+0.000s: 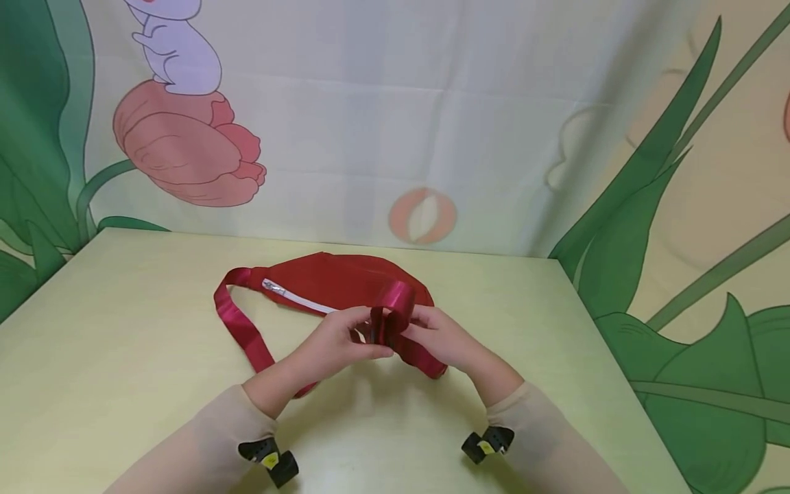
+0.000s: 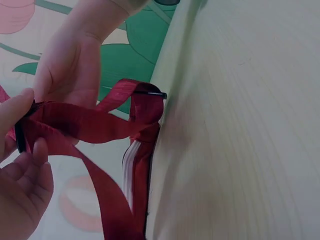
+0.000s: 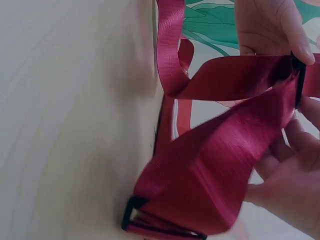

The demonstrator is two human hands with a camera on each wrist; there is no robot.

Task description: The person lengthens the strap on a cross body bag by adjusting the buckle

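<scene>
1. Head view: locate the red waist bag (image 1: 345,274) on the tabletop (image 1: 123,412), directly ahead of both hands. Its white zip (image 1: 305,300) slants toward the fingers of the left hand (image 1: 336,337).
2. Left hand: thumb and fingers pinch a black slider (image 3: 301,80) threaded with the crimson strap (image 1: 237,322). This grip presumably steadies the slider while the webbing around it is handled.
3. Right hand (image 1: 446,336): fingers are curled against the strap, just beside the slider, and appear to pinch the webbing. (The strap hides part of this contact, so the exact finger placement cannot be told.)
4. Strap, between the hands: a short loop stands up above the fingertips. Both hands are raised off the tabletop, probably to give the webbing slack and leave both faces of the slider within reach.
5. Strap, left side: from the bag's end beyond the left hand, the band curves outward and passes beneath the left forearm. Lying loose there, it likely puts little pull on the slider.
6. Strap, right side: a folded length hangs below the right hand, with a second black buckle (image 3: 129,214) at its lower end. Whether that buckle touches the tabletop cannot be told.
</scene>
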